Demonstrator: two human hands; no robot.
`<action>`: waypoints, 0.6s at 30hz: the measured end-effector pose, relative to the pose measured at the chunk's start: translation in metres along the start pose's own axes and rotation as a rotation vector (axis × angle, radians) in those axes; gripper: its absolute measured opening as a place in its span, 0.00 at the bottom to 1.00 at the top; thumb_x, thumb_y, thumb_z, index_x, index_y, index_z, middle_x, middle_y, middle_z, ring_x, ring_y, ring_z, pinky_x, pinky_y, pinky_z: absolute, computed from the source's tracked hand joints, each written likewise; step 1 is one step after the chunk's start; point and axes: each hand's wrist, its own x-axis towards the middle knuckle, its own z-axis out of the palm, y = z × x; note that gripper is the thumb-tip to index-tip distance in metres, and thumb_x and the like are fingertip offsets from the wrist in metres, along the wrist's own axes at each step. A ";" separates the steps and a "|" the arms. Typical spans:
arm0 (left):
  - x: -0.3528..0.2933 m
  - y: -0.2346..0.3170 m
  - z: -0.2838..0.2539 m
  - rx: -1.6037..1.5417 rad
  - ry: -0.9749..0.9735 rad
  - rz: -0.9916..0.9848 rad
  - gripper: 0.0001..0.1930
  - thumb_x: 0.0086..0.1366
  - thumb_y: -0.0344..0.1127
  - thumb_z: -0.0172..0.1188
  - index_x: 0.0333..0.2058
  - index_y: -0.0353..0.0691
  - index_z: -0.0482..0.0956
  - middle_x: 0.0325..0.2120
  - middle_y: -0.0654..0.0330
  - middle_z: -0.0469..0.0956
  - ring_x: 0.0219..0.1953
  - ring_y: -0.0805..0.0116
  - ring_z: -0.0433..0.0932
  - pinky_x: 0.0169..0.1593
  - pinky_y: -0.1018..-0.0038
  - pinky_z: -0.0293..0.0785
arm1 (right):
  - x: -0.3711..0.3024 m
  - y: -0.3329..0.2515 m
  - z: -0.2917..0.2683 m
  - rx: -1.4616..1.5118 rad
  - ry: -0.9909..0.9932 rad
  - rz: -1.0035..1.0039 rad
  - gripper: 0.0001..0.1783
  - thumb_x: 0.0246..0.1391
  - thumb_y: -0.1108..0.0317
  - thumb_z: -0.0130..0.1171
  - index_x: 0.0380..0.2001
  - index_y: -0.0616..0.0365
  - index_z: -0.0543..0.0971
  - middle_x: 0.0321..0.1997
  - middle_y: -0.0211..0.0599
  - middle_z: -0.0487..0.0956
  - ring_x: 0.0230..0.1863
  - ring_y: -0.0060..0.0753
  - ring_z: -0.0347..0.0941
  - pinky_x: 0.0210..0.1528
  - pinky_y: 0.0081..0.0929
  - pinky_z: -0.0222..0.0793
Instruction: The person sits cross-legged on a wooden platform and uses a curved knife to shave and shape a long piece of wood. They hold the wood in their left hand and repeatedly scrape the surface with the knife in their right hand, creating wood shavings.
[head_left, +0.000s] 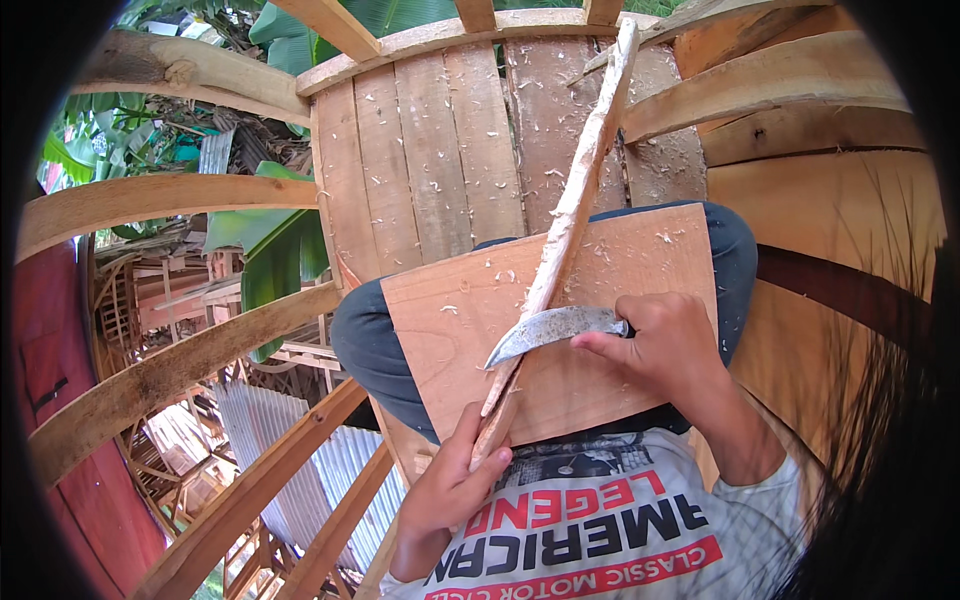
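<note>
Across my lap, a board point(600, 330) backs the long stick point(572, 210); my left hand point(452, 485) clamps its near end steady while my right hand point(668, 345) grips the curved knife point(550, 328), blade on the wood to shave it.

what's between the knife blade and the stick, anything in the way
Nothing visible. The right hand holds the curved knife with its blade laid right across the stick, which the left hand grips at its near end.
</note>
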 end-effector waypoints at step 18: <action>0.004 -0.021 -0.005 -0.081 -0.036 0.081 0.21 0.67 0.36 0.50 0.55 0.33 0.58 0.29 0.60 0.69 0.29 0.74 0.68 0.33 0.78 0.65 | 0.021 0.012 -0.026 -0.085 0.112 0.184 0.35 0.43 0.34 0.58 0.12 0.59 0.76 0.13 0.46 0.73 0.18 0.48 0.73 0.20 0.37 0.68</action>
